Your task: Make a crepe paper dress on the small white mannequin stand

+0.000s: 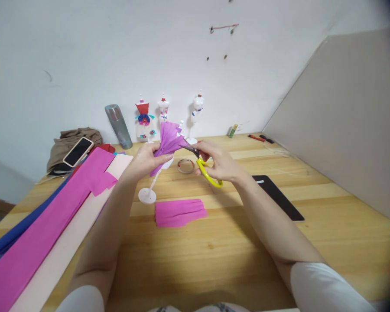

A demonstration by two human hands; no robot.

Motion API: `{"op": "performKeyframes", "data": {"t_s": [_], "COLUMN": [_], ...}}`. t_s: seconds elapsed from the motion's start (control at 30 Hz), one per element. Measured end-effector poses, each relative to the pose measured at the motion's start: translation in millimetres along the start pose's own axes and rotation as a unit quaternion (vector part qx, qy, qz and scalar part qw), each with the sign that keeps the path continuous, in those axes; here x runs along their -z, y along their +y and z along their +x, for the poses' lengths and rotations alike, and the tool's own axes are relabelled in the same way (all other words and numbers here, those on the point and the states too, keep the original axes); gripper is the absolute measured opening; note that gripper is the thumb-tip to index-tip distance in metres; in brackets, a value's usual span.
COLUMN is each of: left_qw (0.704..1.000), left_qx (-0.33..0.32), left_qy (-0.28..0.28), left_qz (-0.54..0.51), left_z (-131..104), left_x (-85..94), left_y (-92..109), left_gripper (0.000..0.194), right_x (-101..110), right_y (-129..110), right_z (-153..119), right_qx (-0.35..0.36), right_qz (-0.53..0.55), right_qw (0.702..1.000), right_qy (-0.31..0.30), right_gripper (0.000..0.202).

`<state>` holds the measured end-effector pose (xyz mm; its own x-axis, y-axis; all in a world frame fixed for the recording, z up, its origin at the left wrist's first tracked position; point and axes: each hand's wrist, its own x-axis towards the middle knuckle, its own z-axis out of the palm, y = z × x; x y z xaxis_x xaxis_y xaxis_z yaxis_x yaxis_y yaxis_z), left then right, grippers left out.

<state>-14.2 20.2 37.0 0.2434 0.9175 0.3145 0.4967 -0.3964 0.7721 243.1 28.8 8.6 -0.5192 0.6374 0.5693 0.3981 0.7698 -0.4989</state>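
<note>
My left hand pinches gathered purple crepe paper wrapped about a small white mannequin stand. The stand's round base shows below, and its pole tilts. In my right hand are yellow-handled scissors, fingers closed on the handles. Their dark blades point left and meet the right edge of the purple paper; whether the blades are apart is hard to see. On the table beneath lies a folded pink crepe strip. A roll of clear tape rests between the hands, farther back.
Three small dressed mannequins, one with a red top, stand by the wall. A grey bottle, a phone on brown cloth and long pink crepe sheets occupy the left. A black tablet-like slab lies right; a glue stick stands behind.
</note>
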Motion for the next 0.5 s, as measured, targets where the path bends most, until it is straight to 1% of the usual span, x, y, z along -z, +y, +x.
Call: {"op": "performKeyframes", "data": {"t_s": [0.1,0.2,0.27,0.37,0.43,0.5], "left_qw": [1.0,0.999,0.998,0.996,0.994,0.993], "left_qx": [-0.004,-0.013,-0.013,-0.014,-0.02,-0.024], "left_qy": [0.005,0.038,0.059,0.089,0.107,0.11], "left_qz": [0.007,0.024,0.025,0.01,0.007,0.02], "left_z": [-2,-2,-1,2,3,3], "left_x": [2.4,1.2,-2.2,-8.2,-9.9,-8.6], "left_y": [2,1,-1,-6,-8,-8], "left_gripper": [0.021,0.03,0.032,0.029,0.026,0.025], "right_x": [11,17,14,5,-1,-4], "right_y": [1,5,7,6,4,4], "right_z": [-1,-3,-4,-3,-2,-1], "right_qx": [-0.008,-0.033,-0.049,-0.067,-0.072,-0.071], "right_qz": [0.018,0.061,0.113,0.2,0.234,0.243], "right_qw": [1.0,0.997,0.991,0.973,0.965,0.964], "right_qy": [-0.008,0.018,0.054,0.09,0.09,0.082], "right_gripper": [0.058,0.063,0.059,0.045,0.041,0.043]}}
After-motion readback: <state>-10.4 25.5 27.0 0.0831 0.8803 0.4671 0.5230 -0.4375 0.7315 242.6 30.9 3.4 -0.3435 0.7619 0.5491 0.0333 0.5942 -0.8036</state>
